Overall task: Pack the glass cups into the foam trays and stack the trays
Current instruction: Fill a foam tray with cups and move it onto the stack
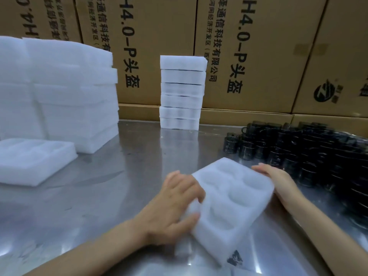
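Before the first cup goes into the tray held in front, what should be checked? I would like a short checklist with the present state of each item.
1. Foam tray held by both hands, left hand and right hand: ok.
2. Tray pockets face up and hold nothing: ok.
3. Tray lies flat on the table: not ok, it looks tilted.
4. Dark cups near the right hand: ok.
5. A hand free to pick a cup: not ok.
6. Cups undamaged: cannot tell.

Bare bench is left between the foam pile and the dark cups — passage there is blocked only by the tray stack at the back.
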Demonstrator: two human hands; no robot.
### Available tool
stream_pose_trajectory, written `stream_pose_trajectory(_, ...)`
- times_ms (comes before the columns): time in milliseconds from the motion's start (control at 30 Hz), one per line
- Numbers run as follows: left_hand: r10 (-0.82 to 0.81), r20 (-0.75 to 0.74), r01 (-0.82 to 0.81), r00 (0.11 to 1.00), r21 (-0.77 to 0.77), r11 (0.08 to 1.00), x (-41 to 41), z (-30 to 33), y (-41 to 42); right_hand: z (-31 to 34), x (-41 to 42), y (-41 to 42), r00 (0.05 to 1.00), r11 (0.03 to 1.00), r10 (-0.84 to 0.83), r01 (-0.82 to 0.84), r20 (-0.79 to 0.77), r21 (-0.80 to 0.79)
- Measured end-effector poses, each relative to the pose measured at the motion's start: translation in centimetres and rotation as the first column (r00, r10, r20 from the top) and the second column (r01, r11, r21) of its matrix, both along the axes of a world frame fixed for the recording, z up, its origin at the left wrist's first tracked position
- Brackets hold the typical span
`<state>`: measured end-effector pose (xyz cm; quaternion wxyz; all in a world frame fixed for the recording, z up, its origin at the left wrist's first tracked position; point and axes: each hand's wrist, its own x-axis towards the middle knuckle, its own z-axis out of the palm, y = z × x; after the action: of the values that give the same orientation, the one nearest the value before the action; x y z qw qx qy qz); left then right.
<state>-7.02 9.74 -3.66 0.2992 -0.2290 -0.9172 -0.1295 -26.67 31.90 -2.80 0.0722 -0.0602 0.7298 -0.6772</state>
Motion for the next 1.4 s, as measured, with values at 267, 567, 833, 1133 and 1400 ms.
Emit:
stream_pose_trajectory(267,0.522,0.397,-0.655,0.755,0.424,0.625,-6.0,-1.2,-2.4,-1.0,0.7,-0.9,0.985,0.991,-0.058,0.077,-0.164,0.112)
stream_pose_trajectory(567,0.148,0.565,-0.579,0.812,0.745,0.332,-8.6,0.4,-5.1,-1.4,0.6,-0.6,0.972,0.987,-0.019,0.056,-0.232,0.152)
stream_pose_trajectory(833,0.048,0.462,-0.460,0.886,0.858,0.227,-8.5,-0.2,-4.5,-1.3,-4.3,-1.7,0.981,0.972,-0.067,0.106,-0.183,0.212)
stream_pose_trajectory(1133,0.140,0.449,-0.470,0.883,0.847,0.250,-8.5,-0.6,-4.7,-2.2,-7.8,-3.6,0.837,0.572,0.205,0.319,-0.508,0.756)
stream_pose_trajectory(1400,0.093,0.410,-0.420,0.907,0.880,0.220,-8.3,-0.8,-4.6,-2.5,-8.6,-3.9,0.798,0.563,0.101,0.446,-0.594,0.695)
